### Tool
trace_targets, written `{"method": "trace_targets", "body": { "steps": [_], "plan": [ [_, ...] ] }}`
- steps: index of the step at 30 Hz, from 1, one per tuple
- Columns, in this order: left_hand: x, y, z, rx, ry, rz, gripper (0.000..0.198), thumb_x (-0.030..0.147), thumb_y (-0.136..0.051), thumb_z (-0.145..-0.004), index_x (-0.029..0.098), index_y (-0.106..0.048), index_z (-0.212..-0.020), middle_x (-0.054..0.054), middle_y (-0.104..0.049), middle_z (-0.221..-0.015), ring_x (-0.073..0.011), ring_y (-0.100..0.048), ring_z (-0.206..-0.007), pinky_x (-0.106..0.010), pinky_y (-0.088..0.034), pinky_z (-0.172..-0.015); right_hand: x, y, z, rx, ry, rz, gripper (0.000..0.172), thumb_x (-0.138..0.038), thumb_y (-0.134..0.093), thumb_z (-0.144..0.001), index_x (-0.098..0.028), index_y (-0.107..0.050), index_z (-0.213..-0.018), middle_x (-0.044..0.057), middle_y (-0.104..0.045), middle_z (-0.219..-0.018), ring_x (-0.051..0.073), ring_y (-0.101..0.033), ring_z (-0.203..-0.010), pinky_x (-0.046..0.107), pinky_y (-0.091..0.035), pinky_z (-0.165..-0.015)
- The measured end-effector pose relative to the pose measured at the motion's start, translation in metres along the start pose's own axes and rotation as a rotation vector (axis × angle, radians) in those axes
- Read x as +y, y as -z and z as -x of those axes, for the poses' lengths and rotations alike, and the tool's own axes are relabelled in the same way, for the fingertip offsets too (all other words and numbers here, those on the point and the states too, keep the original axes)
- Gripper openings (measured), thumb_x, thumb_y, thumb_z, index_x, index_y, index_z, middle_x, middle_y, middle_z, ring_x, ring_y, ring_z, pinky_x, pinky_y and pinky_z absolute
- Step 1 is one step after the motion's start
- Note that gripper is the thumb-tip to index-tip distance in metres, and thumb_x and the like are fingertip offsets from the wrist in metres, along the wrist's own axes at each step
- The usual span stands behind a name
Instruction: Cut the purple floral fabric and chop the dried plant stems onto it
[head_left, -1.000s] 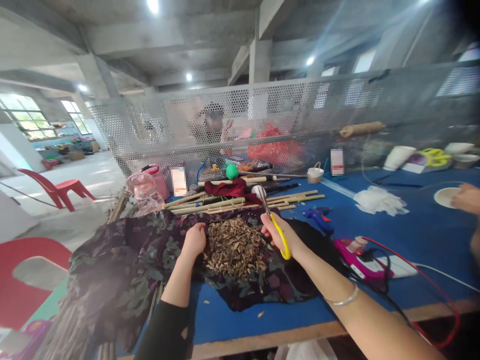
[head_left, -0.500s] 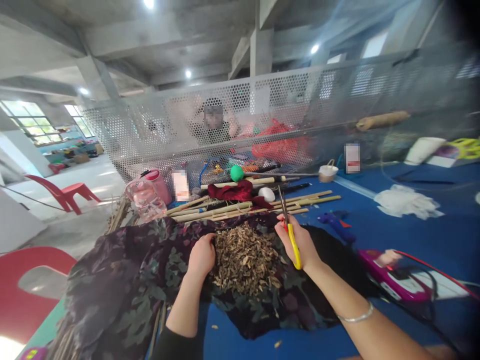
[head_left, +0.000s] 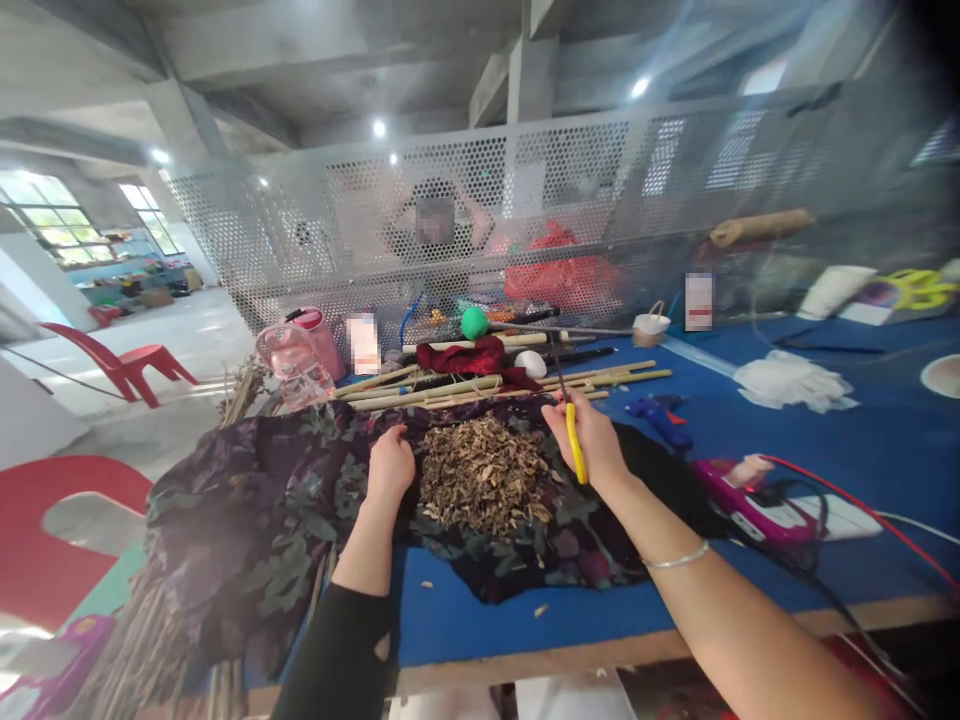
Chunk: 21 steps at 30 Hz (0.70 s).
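A heap of dry brown plant chips (head_left: 480, 475) lies on a dark cloth with a leaf pattern (head_left: 289, 580), spread over the blue table. My left hand (head_left: 391, 465) is closed on a bit of this cloth at the heap's left side; its fingertips are partly hidden. On the other side, my right hand (head_left: 589, 440) holds a pair of scissors (head_left: 574, 440) by the yellow handle. The dark blades point up and away from me, above the cloth's far edge.
Behind the cloth lie several sticks (head_left: 450, 395), a dark red cloth (head_left: 465, 362) and a green ball (head_left: 474, 322). A blue glue gun (head_left: 664, 418) and magenta power strip (head_left: 757, 500) are at right. A perforated panel (head_left: 345, 220) stands behind; a person is seen through it.
My view has tilted down, showing the table's front edge. My right hand still holds the scissors, and my left hand stays beside the heap.
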<state>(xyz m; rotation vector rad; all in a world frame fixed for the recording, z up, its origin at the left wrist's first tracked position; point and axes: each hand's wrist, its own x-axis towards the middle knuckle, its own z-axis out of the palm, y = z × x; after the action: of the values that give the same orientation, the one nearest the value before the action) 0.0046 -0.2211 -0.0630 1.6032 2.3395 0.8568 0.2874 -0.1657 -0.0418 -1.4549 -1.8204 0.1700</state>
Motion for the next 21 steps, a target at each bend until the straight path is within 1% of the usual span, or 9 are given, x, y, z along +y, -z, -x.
{"method": "trace_targets", "body": {
  "steps": [3, 5, 7, 9, 13, 16, 18, 21],
  "plan": [
    [0.007, -0.001, -0.007, -0.062, -0.009, -0.020, 0.039, 0.018, -0.033, -0.086, 0.009, -0.062, -0.113, -0.015, -0.064, -0.115, -0.0238, -0.057, -0.111, -0.033, -0.041, -0.097, -0.003, -0.004, 0.003, -0.057, -0.031, -0.022, 0.038, -0.049, -0.045, -0.086, -0.021, -0.051, -0.110, 0.007, -0.068, -0.088, 0.025, -0.065, -0.082, 0.030, -0.046, -0.069],
    [0.016, -0.002, -0.018, -0.142, -0.061, -0.041, 0.037, 0.019, -0.036, -0.086, 0.009, -0.066, -0.105, -0.016, -0.067, -0.109, -0.0259, -0.060, -0.107, -0.035, -0.042, -0.095, -0.003, -0.005, 0.004, -0.082, -0.047, -0.063, 0.037, -0.048, -0.044, -0.086, -0.021, -0.050, -0.111, 0.007, -0.068, -0.090, 0.024, -0.066, -0.082, 0.030, -0.046, -0.070],
    [0.029, -0.003, -0.033, -0.238, -0.144, -0.057, 0.033, 0.019, -0.039, -0.084, 0.012, -0.070, -0.095, -0.014, -0.069, -0.104, -0.0261, -0.061, -0.104, -0.034, -0.043, -0.093, -0.001, -0.005, 0.005, -0.105, -0.070, -0.106, 0.036, -0.047, -0.044, -0.086, -0.022, -0.049, -0.111, 0.006, -0.068, -0.090, 0.023, -0.066, -0.083, 0.029, -0.047, -0.072],
    [0.043, -0.005, -0.049, -0.335, -0.234, -0.061, 0.031, 0.018, -0.041, -0.083, 0.015, -0.071, -0.089, -0.010, -0.070, -0.101, -0.0235, -0.062, -0.101, -0.030, -0.044, -0.092, 0.003, -0.003, 0.005, -0.123, -0.088, -0.133, 0.035, -0.047, -0.044, -0.086, -0.022, -0.049, -0.110, 0.006, -0.068, -0.090, 0.023, -0.066, -0.084, 0.029, -0.047, -0.073],
    [0.070, -0.015, -0.076, -0.508, -0.383, -0.044, 0.029, 0.021, -0.043, -0.083, 0.024, -0.072, -0.086, 0.001, -0.072, -0.095, -0.0160, -0.064, -0.094, -0.022, -0.046, -0.087, 0.012, -0.001, 0.003, -0.143, -0.114, -0.164, 0.033, -0.046, -0.042, -0.086, -0.023, -0.048, -0.110, 0.006, -0.067, -0.089, 0.023, -0.066, -0.083, 0.030, -0.047, -0.074],
    [0.088, -0.026, -0.089, -0.556, -0.448, -0.055, 0.028, 0.023, -0.045, -0.083, 0.025, -0.072, -0.091, 0.001, -0.072, -0.090, -0.0165, -0.065, -0.088, -0.022, -0.047, -0.084, 0.017, -0.002, -0.001, -0.148, -0.144, -0.169, 0.032, -0.045, -0.043, -0.086, -0.024, -0.047, -0.111, 0.005, -0.067, -0.089, 0.022, -0.065, -0.082, 0.030, -0.046, -0.072],
    [0.099, -0.035, -0.094, -0.564, -0.514, -0.096, 0.027, 0.023, -0.047, -0.082, 0.024, -0.071, -0.094, -0.001, -0.072, -0.094, -0.0177, -0.064, -0.091, -0.023, -0.046, -0.085, 0.019, -0.004, -0.002, -0.141, -0.143, -0.173, 0.031, -0.044, -0.044, -0.086, -0.024, -0.046, -0.110, 0.004, -0.066, -0.087, 0.022, -0.064, -0.079, 0.030, -0.046, -0.071],
    [0.112, -0.047, -0.097, -0.574, -0.607, -0.178, 0.023, 0.030, -0.054, -0.079, 0.024, -0.071, -0.094, -0.004, -0.071, -0.098, -0.0210, -0.063, -0.094, -0.027, -0.046, -0.086, 0.021, -0.009, 0.001, -0.132, -0.133, -0.203, 0.030, -0.043, -0.045, -0.085, -0.025, -0.046, -0.109, 0.004, -0.065, -0.084, 0.021, -0.064, -0.076, 0.029, -0.046, -0.071]
  ]
}}
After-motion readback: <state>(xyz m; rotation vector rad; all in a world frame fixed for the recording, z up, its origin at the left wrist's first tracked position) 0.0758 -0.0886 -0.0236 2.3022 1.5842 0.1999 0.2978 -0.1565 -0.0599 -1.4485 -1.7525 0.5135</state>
